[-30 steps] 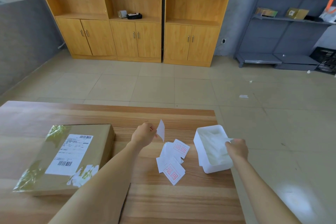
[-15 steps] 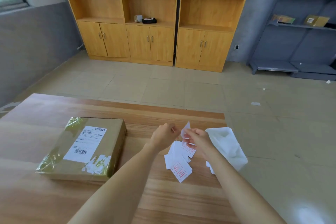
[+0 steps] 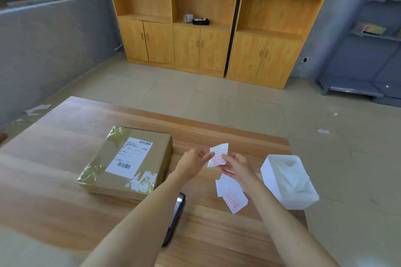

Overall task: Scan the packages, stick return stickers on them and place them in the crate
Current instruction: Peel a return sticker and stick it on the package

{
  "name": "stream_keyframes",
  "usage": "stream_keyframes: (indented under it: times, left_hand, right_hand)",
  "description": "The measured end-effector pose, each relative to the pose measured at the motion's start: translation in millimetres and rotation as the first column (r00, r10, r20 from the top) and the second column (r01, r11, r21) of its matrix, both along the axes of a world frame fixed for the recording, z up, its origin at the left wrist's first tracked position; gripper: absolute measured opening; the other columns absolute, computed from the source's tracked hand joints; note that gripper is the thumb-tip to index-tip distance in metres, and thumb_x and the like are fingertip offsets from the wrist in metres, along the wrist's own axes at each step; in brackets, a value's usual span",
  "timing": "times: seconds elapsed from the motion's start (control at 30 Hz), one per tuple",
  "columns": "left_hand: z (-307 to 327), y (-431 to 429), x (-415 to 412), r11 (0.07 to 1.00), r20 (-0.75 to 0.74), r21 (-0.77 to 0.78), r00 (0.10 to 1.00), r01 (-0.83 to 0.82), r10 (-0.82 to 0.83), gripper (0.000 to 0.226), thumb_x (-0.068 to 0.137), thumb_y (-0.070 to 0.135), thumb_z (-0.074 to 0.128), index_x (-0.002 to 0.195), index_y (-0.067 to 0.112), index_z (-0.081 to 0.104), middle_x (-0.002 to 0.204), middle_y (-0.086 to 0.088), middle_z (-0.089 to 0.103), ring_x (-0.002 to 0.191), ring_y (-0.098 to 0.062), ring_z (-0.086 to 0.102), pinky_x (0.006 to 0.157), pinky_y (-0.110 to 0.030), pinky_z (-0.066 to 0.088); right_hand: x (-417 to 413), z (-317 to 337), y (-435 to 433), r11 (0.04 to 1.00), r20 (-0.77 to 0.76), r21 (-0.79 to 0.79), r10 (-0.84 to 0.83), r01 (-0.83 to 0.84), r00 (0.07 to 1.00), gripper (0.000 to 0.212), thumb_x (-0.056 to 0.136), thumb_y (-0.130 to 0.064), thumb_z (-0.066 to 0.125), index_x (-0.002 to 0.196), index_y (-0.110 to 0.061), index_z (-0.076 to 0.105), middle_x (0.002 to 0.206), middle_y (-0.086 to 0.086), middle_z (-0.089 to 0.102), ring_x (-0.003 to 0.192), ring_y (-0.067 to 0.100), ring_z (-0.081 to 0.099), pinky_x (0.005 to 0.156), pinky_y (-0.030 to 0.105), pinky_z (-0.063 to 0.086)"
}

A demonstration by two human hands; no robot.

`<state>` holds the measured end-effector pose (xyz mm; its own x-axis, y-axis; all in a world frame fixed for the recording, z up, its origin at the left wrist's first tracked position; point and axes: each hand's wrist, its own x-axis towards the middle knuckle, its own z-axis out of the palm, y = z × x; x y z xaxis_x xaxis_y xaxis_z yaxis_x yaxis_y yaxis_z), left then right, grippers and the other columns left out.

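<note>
A flat brown cardboard package (image 3: 128, 162) with a white shipping label and clear tape lies on the wooden table (image 3: 65, 212), left of my hands. Above the table I hold a white return sticker (image 3: 218, 155) with red print between both hands. My left hand (image 3: 191, 163) pinches its left edge and my right hand (image 3: 237, 166) pinches its right side. More return stickers (image 3: 231, 195) lie in a loose pile on the table below my right hand. A dark handheld scanner (image 3: 176, 217) lies on the table, partly hidden under my left forearm. No crate is in view.
A white plastic bin (image 3: 288, 182) holding crumpled white paper stands at the table's right edge. Beyond the table are a tiled floor, wooden cabinets (image 3: 208, 28) and a grey metal shelf (image 3: 368, 50) at the right. Paper scraps lie on the floor.
My right hand left the white bin and joined my left hand at the sticker. The camera turned left, so the package and bin sit further right in view.
</note>
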<state>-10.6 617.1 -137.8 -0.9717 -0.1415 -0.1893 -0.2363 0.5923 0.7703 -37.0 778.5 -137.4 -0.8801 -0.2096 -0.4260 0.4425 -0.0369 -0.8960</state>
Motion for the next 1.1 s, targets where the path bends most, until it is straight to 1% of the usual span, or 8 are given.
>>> stream_keyframes:
  times: [0.17,0.23,0.33,0.43,0.63,0.77,0.93,1.1]
  left_hand:
    - [-10,-55,12,0.989,0.067,0.021,0.987,-0.146,0.145,0.028,0.094,0.030,0.054,0.113,0.011,0.060,0.103,-0.001,0.061,0.093,-0.017,0.058,0.078,-0.027,0.045]
    - [-11,-77,17,0.961,0.118,0.156,0.970,-0.228,0.211,0.025,0.094,0.025,0.053,0.111,0.009,0.062,0.097,-0.006,0.067,0.085,-0.017,0.061,0.076,-0.029,0.049]
    - [-11,-109,28,0.902,0.221,0.307,0.945,-0.303,0.242,0.014,0.095,0.019,0.053,0.097,0.010,0.063,0.076,-0.002,0.065,0.065,-0.011,0.058,0.059,-0.021,0.048]
    - [-14,-139,36,0.883,0.257,0.328,0.931,-0.337,0.260,0.010,0.094,0.017,0.055,0.089,0.011,0.060,0.080,-0.002,0.066,0.065,-0.010,0.060,0.059,-0.021,0.049]
    - [-22,-189,48,0.812,0.335,0.401,0.893,-0.423,0.300,0.016,0.089,0.008,0.063,0.103,0.006,0.055,0.081,-0.009,0.064,0.059,-0.017,0.059,0.055,-0.022,0.055]
    - [-29,-211,50,0.841,0.335,0.374,0.903,-0.390,0.270,0.012,0.088,0.003,0.061,0.100,0.003,0.059,0.077,-0.007,0.063,0.059,-0.014,0.057,0.053,-0.020,0.052]
    - [-41,-221,50,0.894,0.337,0.322,0.920,-0.312,0.200,0.011,0.086,0.003,0.063,0.096,0.005,0.059,0.077,-0.003,0.061,0.059,-0.012,0.058,0.056,-0.020,0.049]
    - [-52,-227,54,0.918,0.348,0.277,0.920,-0.284,0.179,0.017,0.084,0.005,0.065,0.099,0.007,0.056,0.087,-0.007,0.062,0.056,-0.013,0.057,0.052,-0.020,0.047]
  right_hand:
    - [8,2,-44,0.993,0.013,-0.049,0.110,-0.109,0.994,0.007,0.091,-0.016,0.061,0.095,-0.011,0.058,0.099,0.011,0.072,0.087,0.021,0.069,0.073,0.026,0.051]
    - [11,2,-66,0.989,0.030,-0.060,0.140,-0.138,0.990,0.007,0.091,-0.017,0.061,0.094,-0.013,0.057,0.100,0.010,0.072,0.087,0.021,0.067,0.073,0.026,0.051]
    - [17,-2,-99,0.983,0.063,-0.080,0.172,-0.167,0.983,0.007,0.090,-0.017,0.062,0.093,-0.015,0.056,0.095,0.007,0.072,0.086,0.019,0.066,0.078,0.027,0.051]
    - [26,-8,-130,0.980,0.090,-0.087,0.187,-0.179,0.978,0.007,0.090,-0.015,0.062,0.087,-0.016,0.055,0.087,0.004,0.072,0.079,0.017,0.067,0.080,0.030,0.051]
    - [42,-20,-177,0.978,0.118,-0.102,0.195,-0.183,0.974,0.006,0.091,-0.014,0.061,0.087,-0.014,0.056,0.094,0.008,0.072,0.080,0.020,0.067,0.077,0.029,0.049]
    - [48,-31,-196,0.990,0.134,0.001,0.141,-0.143,0.981,0.006,0.091,-0.015,0.061,0.088,-0.011,0.059,0.093,0.009,0.071,0.077,0.018,0.066,0.068,0.024,0.048]
    - [58,-53,-209,0.969,0.117,0.235,0.045,-0.071,0.992,0.011,0.090,-0.020,0.062,0.084,-0.012,0.061,0.078,0.002,0.068,0.063,0.009,0.062,0.059,0.019,0.045]
    - [70,-69,-214,0.922,0.043,0.386,0.007,-0.023,0.999,0.017,0.087,-0.021,0.064,0.074,-0.012,0.056,0.072,0.003,0.061,0.065,0.013,0.055,0.060,0.020,0.039]
